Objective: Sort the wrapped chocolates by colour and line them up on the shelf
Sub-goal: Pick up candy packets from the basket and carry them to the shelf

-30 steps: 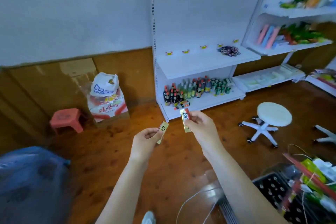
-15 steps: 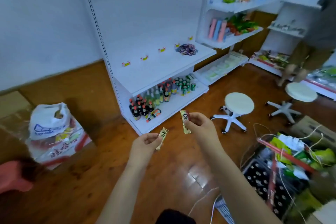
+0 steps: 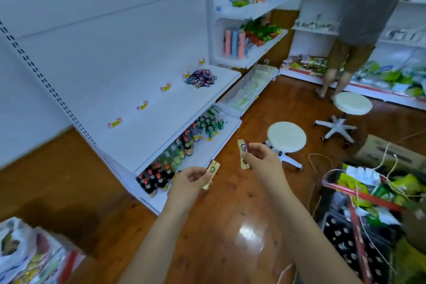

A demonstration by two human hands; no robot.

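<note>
The left hand [image 3: 187,180] pinches a gold-wrapped chocolate [image 3: 211,174] by its lower half, thumb and fingers curled on it, the wrapper tilted up to the right. The right hand [image 3: 261,160] pinches a second gold chocolate [image 3: 244,154] near its middle, held close to upright, with a dark red end showing at the top. The two hands are apart, both raised over the wooden floor [image 3: 230,226] in front of the shelf [image 3: 161,117].

On that white shelf a pile of chocolates [image 3: 201,78] in mixed dark wrappers lies near its right end, well away from the hands. Small price tags [image 3: 142,105] run in a line along the back of the shelf. Below it, the bottom shelf carries bottles [image 3: 161,168] and green cans [image 3: 208,123].

Right of the hands stands a white stool [image 3: 286,137], with another stool [image 3: 352,103] behind it. At the lower right a basket [image 3: 359,196] holds packets and string. A bag [image 3: 27,253] sits at the lower left. In the far right corner another person [image 3: 366,18] in a grey top stands facing other shelves of goods, back turned
</note>
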